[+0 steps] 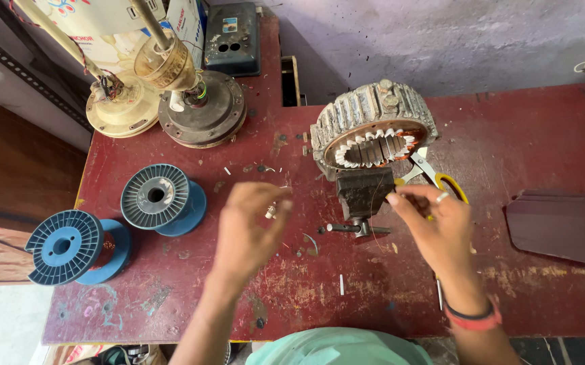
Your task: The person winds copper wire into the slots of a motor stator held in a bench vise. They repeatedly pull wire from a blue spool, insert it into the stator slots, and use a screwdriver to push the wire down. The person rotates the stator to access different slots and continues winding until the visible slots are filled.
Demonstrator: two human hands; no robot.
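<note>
A round fan-motor stator (372, 128) with copper windings and white slot papers is clamped upright in a small dark bench vise (363, 195) on a worn red table (306, 284). My right hand (438, 233), a ring on one finger, pinches a thin copper wire right beside the vise jaw. My left hand (250, 226) hovers left of the vise, its fingertips closed on a small pale piece. Yellow-handled scissors (434, 174) lie under and behind my right hand.
Two blue wire spools (160, 197) (76, 247) lie at the left. Two dismantled ceiling-fan motors (201, 108) (122, 108) stand at the back left near a dark box (233, 37). A dark fan blade (563, 226) rests at the right. Small scraps litter the table.
</note>
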